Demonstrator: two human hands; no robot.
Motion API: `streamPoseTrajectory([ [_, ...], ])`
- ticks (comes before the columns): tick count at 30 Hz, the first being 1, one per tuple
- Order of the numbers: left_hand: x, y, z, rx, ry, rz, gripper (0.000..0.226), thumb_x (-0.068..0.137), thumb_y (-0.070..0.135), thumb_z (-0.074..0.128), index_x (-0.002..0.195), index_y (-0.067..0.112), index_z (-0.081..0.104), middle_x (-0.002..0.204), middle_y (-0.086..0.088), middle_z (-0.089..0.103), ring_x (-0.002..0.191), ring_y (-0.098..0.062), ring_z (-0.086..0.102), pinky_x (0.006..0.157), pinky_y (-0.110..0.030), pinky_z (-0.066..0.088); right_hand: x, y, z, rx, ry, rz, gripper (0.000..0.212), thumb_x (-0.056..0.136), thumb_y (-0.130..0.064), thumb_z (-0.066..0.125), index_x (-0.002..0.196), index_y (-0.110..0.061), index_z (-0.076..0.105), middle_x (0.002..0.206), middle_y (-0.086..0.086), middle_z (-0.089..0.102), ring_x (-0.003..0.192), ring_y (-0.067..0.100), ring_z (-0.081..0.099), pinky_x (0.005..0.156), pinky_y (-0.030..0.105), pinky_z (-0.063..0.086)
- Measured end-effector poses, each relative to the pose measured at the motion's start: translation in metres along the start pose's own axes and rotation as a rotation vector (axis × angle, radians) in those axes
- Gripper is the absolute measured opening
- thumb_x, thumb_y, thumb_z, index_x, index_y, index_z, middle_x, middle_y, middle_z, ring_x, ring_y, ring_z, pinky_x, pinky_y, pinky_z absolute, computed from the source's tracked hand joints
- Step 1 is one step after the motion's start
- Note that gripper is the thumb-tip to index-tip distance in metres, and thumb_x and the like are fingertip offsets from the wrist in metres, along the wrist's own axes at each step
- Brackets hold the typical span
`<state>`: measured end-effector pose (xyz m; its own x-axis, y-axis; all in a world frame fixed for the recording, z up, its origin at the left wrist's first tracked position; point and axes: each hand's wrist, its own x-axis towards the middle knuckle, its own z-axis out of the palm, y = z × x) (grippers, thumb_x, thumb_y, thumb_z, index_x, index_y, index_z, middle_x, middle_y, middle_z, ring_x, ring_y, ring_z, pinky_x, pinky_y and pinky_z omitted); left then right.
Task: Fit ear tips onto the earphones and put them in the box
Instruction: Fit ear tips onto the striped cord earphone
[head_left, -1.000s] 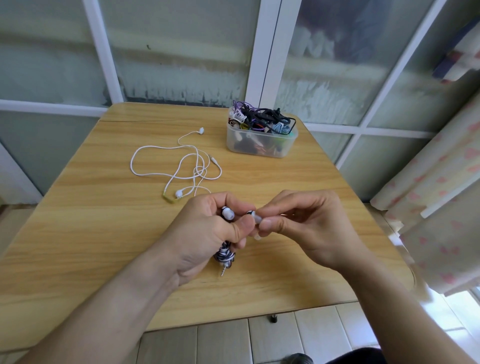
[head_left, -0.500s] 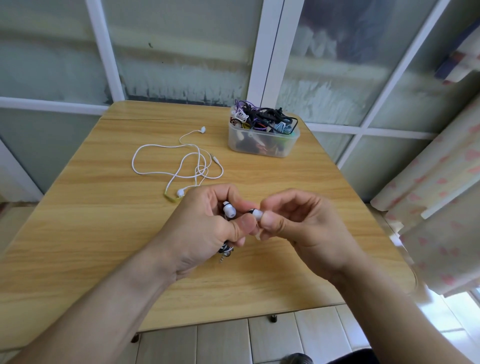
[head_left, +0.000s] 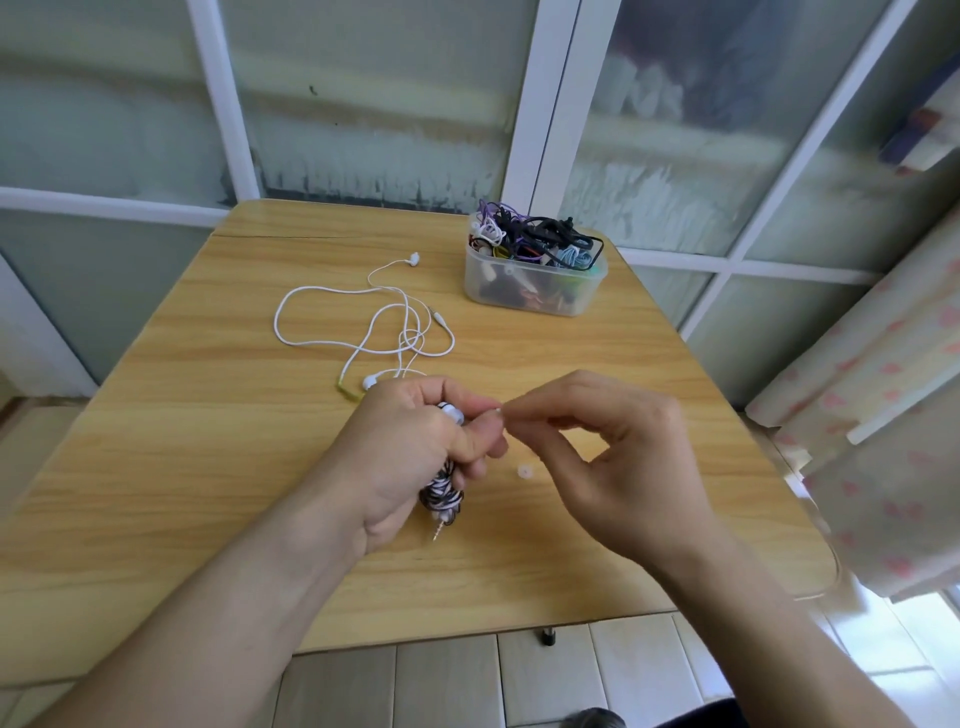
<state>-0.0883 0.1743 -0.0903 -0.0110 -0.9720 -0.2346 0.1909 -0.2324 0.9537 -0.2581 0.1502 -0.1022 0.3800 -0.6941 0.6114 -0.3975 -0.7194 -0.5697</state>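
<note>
My left hand (head_left: 410, 457) is closed around a coiled black-and-white striped earphone set (head_left: 444, 493), whose jack (head_left: 438, 532) hangs just above the table. One earbud with a white tip (head_left: 453, 413) sticks up from that fist. My right hand (head_left: 597, 457) pinches a small white ear tip (head_left: 500, 410) with thumb and forefinger against the left fingertips; the second earbud is hidden there. A loose white ear tip (head_left: 524, 471) lies on the table between my hands. The clear plastic box (head_left: 535, 291), full of tangled earphones, stands at the far right.
White earphones (head_left: 363, 322) lie spread out in loops on the wooden table (head_left: 208, 467), just beyond my left hand. Windows close off the far side. A patterned curtain (head_left: 883, 415) hangs beside the table's right edge.
My right hand has opened its lower fingers and drawn slightly to the right, which uncovers the loose ear tip on the table. The striped bundle hangs lower out of my left fist.
</note>
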Motion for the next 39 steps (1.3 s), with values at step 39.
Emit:
streamPoseTrajectory([
  [39,-0.003,-0.010,0.013,0.340,0.196,0.532,0.023,0.085,-0.006,0.063,0.072,0.012,0.062,0.056,0.006,0.064,0.047,-0.005,0.054,0.049,-0.017,0.042,0.003,-0.019,0.006,0.710,0.099,0.606,0.014,0.072,-0.008,0.075,0.084,0.000,0.076,0.065,0.013,0.068,0.055,0.017,0.055,0.053,0.029,0.046],
])
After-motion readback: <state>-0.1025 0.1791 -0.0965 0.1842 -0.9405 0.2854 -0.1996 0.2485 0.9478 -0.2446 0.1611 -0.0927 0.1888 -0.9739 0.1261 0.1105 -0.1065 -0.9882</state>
